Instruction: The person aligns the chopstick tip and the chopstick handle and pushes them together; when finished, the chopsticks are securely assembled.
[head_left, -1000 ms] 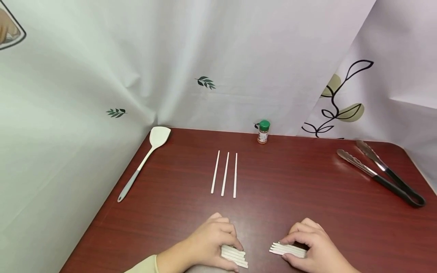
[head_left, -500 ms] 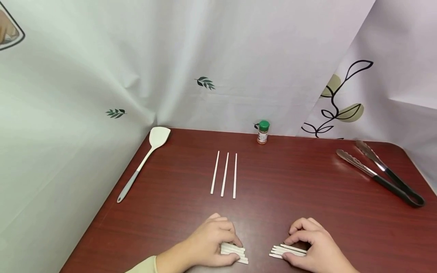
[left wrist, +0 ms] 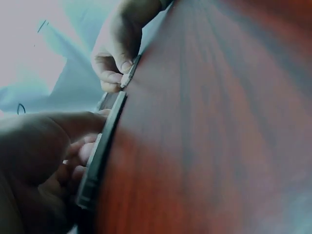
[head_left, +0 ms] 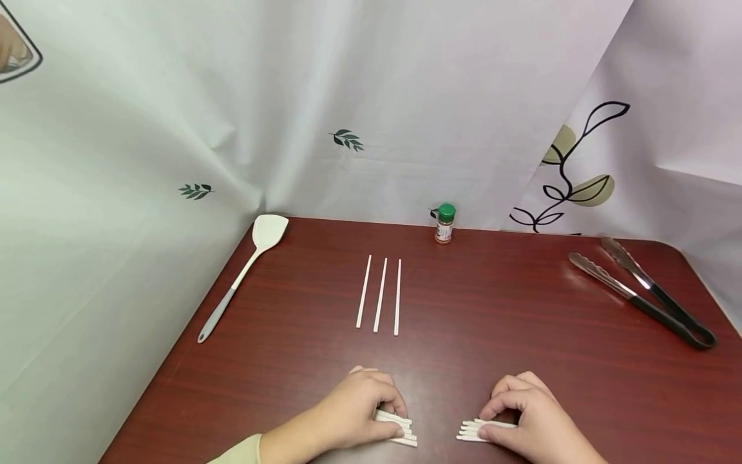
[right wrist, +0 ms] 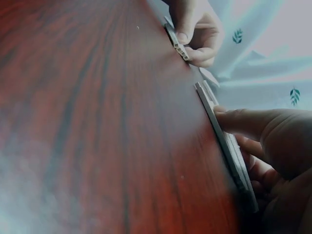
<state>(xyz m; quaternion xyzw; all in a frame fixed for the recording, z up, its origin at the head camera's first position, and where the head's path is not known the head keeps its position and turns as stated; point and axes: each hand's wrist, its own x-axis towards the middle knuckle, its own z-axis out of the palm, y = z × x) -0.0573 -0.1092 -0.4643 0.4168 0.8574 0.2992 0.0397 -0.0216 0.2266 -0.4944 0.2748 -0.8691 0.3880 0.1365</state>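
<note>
on the red-brown table (head_left: 493, 303), my left hand (head_left: 359, 412) pinches one bundle of white sticks (head_left: 408, 442); beyond it lie three loose sticks (head_left: 380, 296), spaced apart; then comes a second bundle (head_left: 471, 431), pinched in my right hand (head_left: 533, 415). the ends look staggered, so a light, even squeeze should suit both.

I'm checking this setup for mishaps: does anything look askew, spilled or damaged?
Nothing looks spilled or visibly damaged. One small irregularity: the flat bundle of thin white sticks in the left hand and the similar white bundle in the right hand have staggered tips, not flush ones. The small green-capped jar stands upright.
</note>
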